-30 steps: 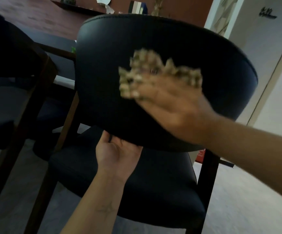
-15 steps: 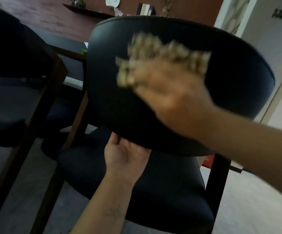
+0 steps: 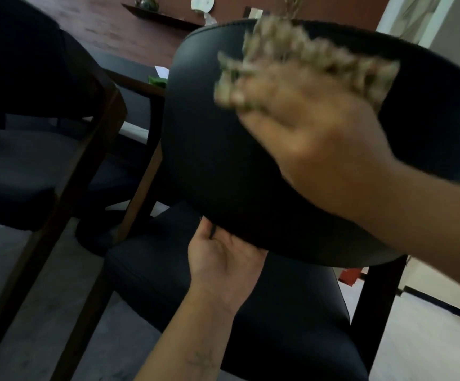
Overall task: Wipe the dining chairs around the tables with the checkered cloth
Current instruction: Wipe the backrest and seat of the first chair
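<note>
The right hand presses the checkered cloth on this chair's backrest, the left hand gripping its lower edge; other chairs likely remain.

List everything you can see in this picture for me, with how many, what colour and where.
Chair being wiped: one, black padded back and seat, centre.
Second chair: one, dark seat, brown wooden frame, left.
Checkered cloth: one, greenish-beige, blurred, on the upper chair back.
Table: one, reddish-brown top, behind the chairs.
Long tray: one, dark, far on the table; items on it too small to tell.
Red object: one, on the floor at right, unclear.
Left hand: grips the lower edge of the chair back.
Right hand: holds the cloth against the back.
</note>
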